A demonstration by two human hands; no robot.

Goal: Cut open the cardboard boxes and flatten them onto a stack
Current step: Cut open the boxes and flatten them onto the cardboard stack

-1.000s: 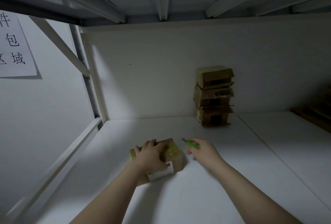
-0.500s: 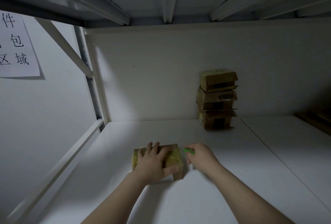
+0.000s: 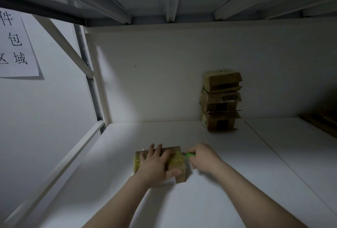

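1. Brown cardboard, glossy yellowish tape: the box (image 3: 177, 161) lies on the white shelf (image 3: 228, 182), near the front and left of centre, its long side running left to right.
2. The left hand (image 3: 156, 166) presses down on top of it, fingers (image 3: 155, 150) spread flat and pointing away, thumb along the near edge.
3. The right hand (image 3: 202, 158) sits just beside the box's right end, fingers curled round a green cutter (image 3: 190, 154) that points left at the far right corner.
4. So the box lies to the left of the blade, and I'd expect the cut to run leftward along the taped top, towards those spread fingers. That's the risk.
5. Whether the tip touches the tape I cannot tell; the blade itself is too small and dim.
6. The left hand hides most of the lid and any seam, and only a corner of a white label (image 3: 169, 182) shows.
7. Well apart, against the back wall, stands a stack of boxes (image 3: 221, 100), three high and not flattened, with flaps loose.
8. A paper sign (image 3: 16, 45) hangs at far left, cut off.
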